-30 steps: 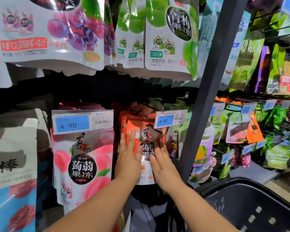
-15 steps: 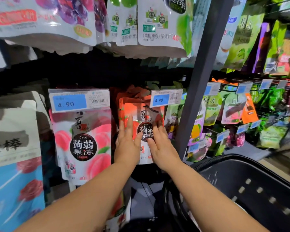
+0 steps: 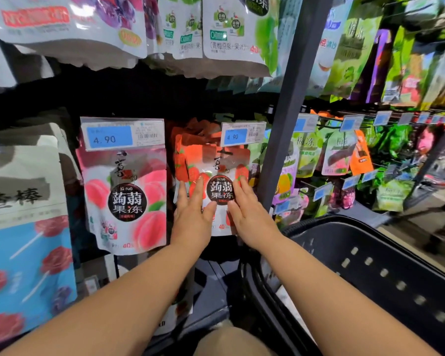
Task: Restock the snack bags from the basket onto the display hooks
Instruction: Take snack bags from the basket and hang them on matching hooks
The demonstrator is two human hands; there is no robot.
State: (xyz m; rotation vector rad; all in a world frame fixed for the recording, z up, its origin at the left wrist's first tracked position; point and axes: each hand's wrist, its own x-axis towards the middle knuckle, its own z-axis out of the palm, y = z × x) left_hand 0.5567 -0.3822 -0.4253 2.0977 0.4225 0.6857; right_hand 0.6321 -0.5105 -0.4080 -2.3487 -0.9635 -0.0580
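Head view: a red-and-white strawberry jelly snack bag (image 3: 220, 191) hangs just left of the dark grey upright rack post (image 3: 293, 111), under a blue 4.90 price tag (image 3: 242, 134). The left hand (image 3: 193, 219) and right hand (image 3: 252, 219) lie flat on its front, fingers straight and released, grasping nothing. The black plastic basket (image 3: 383, 273) sits below and right of the post. A pink peach jelly bag (image 3: 126, 201) hangs further left.

Left hand (image 3: 193, 217), right hand (image 3: 251, 222) flat, fingers (image 3: 199, 187) straight.
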